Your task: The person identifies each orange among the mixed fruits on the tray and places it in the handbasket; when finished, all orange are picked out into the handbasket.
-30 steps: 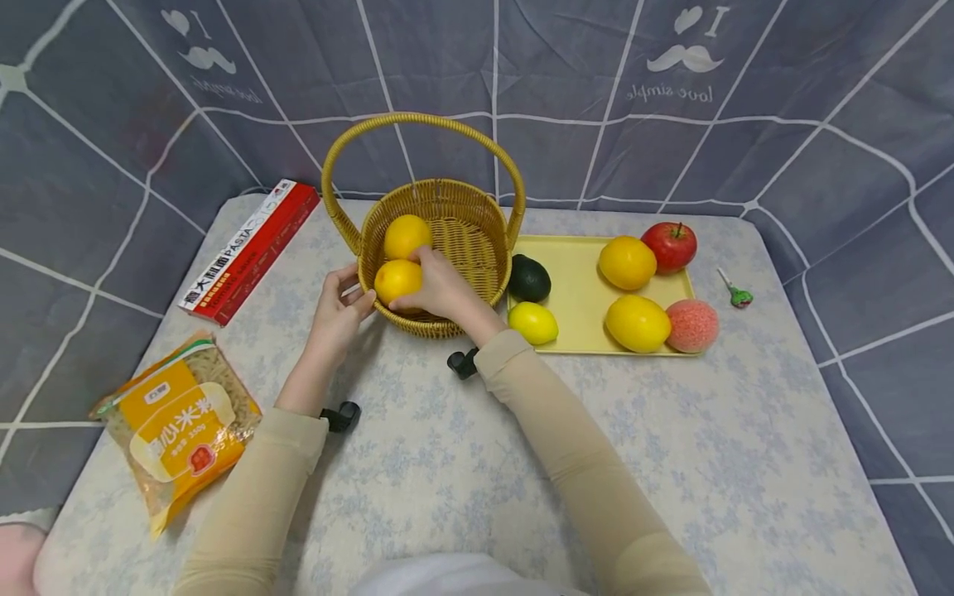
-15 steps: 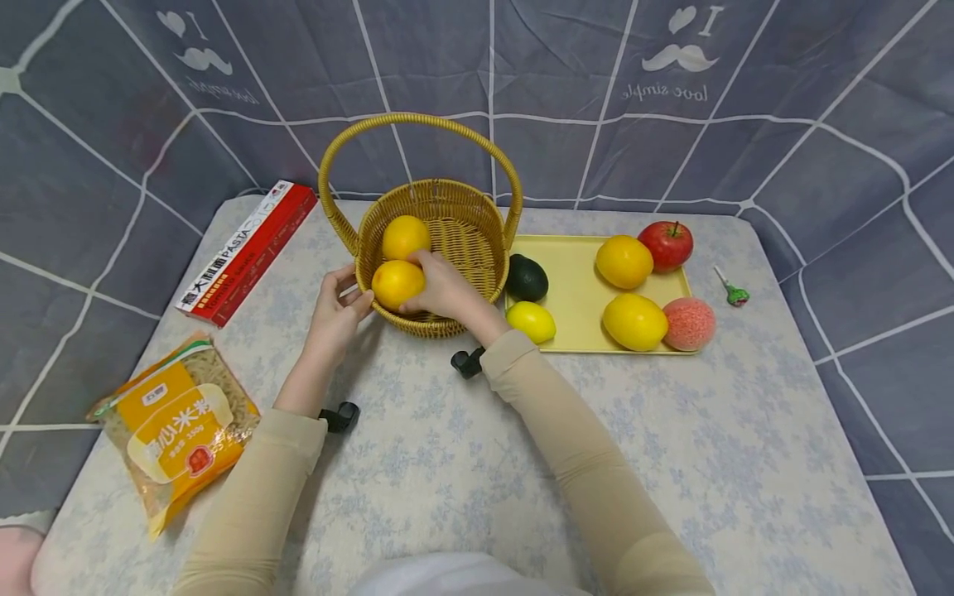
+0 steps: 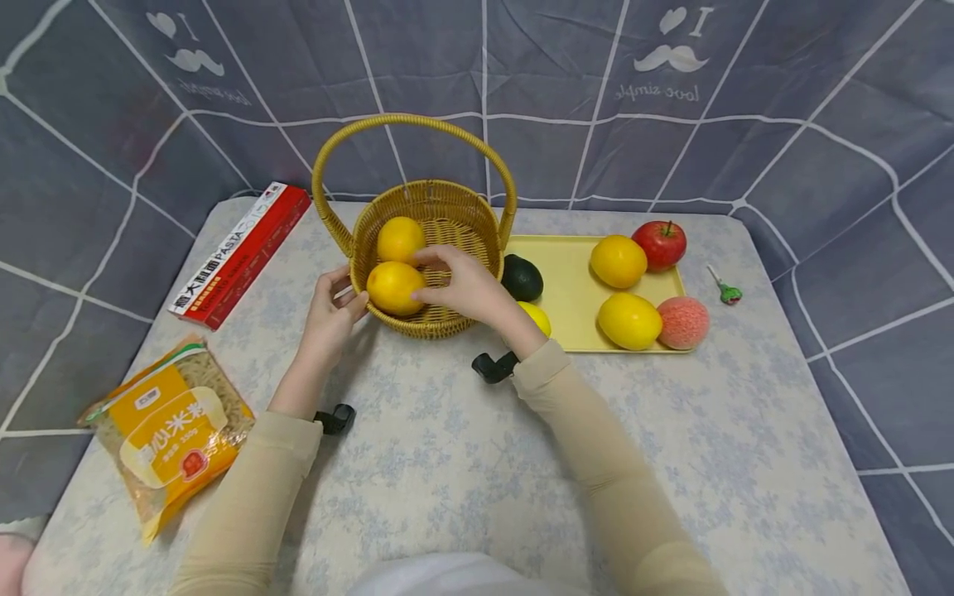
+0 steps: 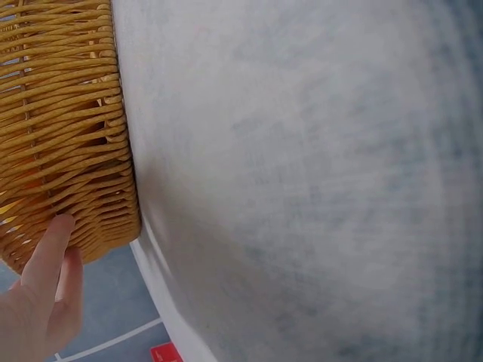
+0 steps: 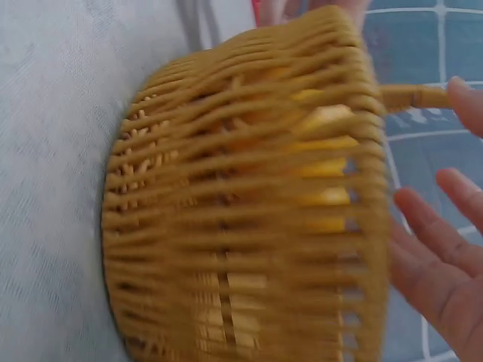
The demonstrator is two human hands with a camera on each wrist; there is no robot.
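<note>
My left hand (image 3: 328, 319) rests its fingertips against the outer left side of the wicker basket (image 3: 432, 329); in the left wrist view, fairly straight fingers (image 4: 49, 253) touch the weave. Over the basket's opening hovers my right hand (image 3: 477, 290), thumb and fingers spread apart, with the fingertips right beside an orange (image 3: 395, 288). That orange lies inside at the front left, in front of a second orange (image 3: 401, 239). In the right wrist view, the spread right hand (image 5: 445, 249) shows beyond the rim, and yellow-orange fruit glows through the weave.
Right of the basket, a yellow tray (image 3: 570, 285) bears an avocado (image 3: 522, 278), a partly hidden lemon (image 3: 538, 318), two larger yellow fruits, an apple (image 3: 660, 245) and a bumpy pink fruit (image 3: 683, 323). A lollipop (image 3: 728, 292) lies farther right. Leftward are a pasta box (image 3: 240, 257) and noodle bag (image 3: 175, 430).
My right hand has let go of the front orange and drawn back to the right, fingers spreading. The orange stays in the basket. My left hand keeps its place at the basket's side.
</note>
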